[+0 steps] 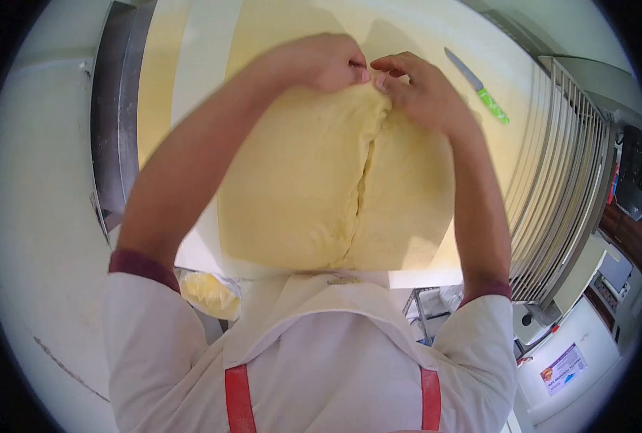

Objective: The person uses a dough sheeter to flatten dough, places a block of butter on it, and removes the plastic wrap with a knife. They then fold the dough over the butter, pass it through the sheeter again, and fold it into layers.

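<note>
A large sheet of pale yellow dough (292, 180) lies folded on the work surface in front of me, with a rough seam running from its near edge to its far edge. Along the middle of that seam a narrow gap shows between the two flaps. At the seam's far end, my left hand (335, 65) pinches the dough edge between thumb and fingers. Close beside it on the right, my right hand (418, 90) also grips the edge, with its thumb and index finger on the dough. The fingertips of both hands nearly meet.
A knife (491, 105) with a green handle lies to the right, beyond my right hand. Metal bars of a slatted guard (563, 180) curve along the right side. A dark metal edge (119, 108) borders the left. Below the near edge sits a yellow bagged item (209, 294).
</note>
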Demonstrator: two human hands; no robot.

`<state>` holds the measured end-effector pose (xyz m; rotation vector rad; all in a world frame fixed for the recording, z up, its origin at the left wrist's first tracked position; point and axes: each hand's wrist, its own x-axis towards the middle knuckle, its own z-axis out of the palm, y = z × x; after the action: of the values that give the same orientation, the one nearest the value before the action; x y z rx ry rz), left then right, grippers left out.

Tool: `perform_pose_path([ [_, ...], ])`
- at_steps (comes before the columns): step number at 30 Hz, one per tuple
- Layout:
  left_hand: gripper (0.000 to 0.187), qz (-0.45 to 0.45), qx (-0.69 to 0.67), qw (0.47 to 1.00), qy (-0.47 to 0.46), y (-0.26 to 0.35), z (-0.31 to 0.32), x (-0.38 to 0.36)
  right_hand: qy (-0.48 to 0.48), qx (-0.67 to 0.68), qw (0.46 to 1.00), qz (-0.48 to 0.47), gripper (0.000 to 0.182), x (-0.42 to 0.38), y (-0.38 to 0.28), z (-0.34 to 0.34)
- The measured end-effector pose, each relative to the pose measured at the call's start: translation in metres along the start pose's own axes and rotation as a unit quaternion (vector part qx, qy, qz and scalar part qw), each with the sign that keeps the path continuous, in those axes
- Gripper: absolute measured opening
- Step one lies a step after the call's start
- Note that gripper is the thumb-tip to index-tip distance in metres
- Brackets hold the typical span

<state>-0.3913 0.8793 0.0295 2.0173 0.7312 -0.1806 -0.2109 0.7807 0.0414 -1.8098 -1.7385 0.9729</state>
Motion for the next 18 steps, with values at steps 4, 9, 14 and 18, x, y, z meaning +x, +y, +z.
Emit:
perform_pose_path([
  [4, 0.032, -0.108, -0.016, 0.990, -0.087, 0.024, -0.019, 0.000, -0.228, 0.011, 0.965, 0.131, 0.030, 0.027, -0.002, -0.017],
  [9, 0.030, -0.084, -0.083, 0.989, -0.091, 0.021, -0.026, -0.005, -0.185, 0.122, 0.954, 0.201, 0.028, 0.028, 0.000, -0.012],
  [14, 0.026, -0.096, 0.010, 0.988, -0.118, 0.016, -0.038, -0.011, -0.198, 0.045, 0.966, 0.161, 0.029, 0.030, -0.007, -0.010],
  [18, 0.033, -0.141, 0.043, 0.981, -0.127, 0.013, -0.037, -0.003, -0.197, 0.028, 0.973, 0.121, 0.031, 0.034, -0.012, -0.009],
])
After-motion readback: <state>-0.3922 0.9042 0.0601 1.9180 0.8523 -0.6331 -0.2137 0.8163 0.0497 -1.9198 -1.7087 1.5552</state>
